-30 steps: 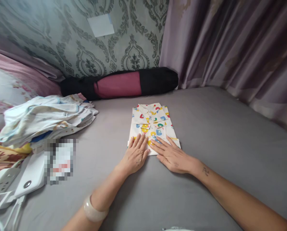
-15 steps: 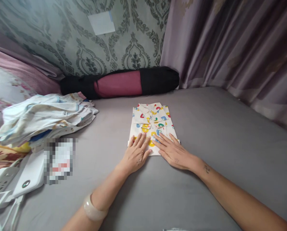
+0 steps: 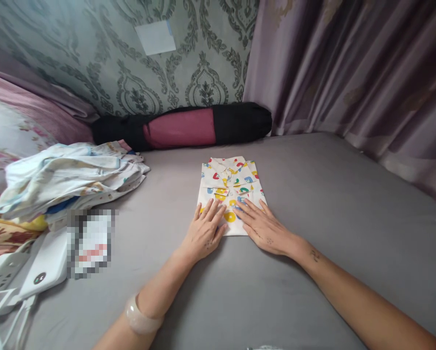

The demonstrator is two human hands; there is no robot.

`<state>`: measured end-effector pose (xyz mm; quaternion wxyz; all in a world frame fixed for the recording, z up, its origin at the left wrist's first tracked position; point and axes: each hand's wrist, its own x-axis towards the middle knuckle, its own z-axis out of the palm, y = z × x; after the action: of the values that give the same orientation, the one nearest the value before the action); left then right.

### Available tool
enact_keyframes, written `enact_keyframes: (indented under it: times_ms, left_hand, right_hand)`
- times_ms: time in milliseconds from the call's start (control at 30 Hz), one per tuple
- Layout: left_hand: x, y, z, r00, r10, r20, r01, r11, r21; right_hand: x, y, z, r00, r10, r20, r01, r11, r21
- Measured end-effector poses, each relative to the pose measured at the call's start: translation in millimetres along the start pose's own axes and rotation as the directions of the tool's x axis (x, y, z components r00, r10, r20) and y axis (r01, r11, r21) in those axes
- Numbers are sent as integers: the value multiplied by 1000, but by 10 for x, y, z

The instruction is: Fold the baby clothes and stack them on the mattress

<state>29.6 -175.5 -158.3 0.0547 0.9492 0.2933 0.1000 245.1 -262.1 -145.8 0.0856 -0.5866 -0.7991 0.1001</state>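
Observation:
A white collared shirt (image 3: 230,187) with a red, yellow, blue and green print lies folded into a flat rectangle on the grey bed sheet (image 3: 313,194), its collar toward the wall. My left hand (image 3: 207,231) rests palm down on the lower left part of the shirt, fingers stretched out. On the lower right part lies my right hand (image 3: 262,226), flat with its fingers spread. A strip of the shirt's near edge shows between the two hands. Neither hand grips the cloth. A pale bangle (image 3: 143,316) circles my left forearm.
A pile of light clothes (image 3: 72,175) lies at the left. Nearer are a white power bank (image 3: 46,262) with a cable, a power strip (image 3: 2,272) and a blurred-out item (image 3: 92,243). A long black and maroon bag (image 3: 181,127) lies along the wall; curtains (image 3: 349,73) hang at the right.
Both hands have shifted slightly outward on the shirt, baring a little more of its lower middle. The shirt stays folded in the same place.

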Motion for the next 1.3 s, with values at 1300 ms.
enact_keyframes:
  times_ms: [1300]
  left_hand:
    - [-81, -165, -9, 950, -279, 143, 272, 960, 67]
  right_hand:
    - [-142, 326, 164, 965, 247, -91, -256, 962, -95]
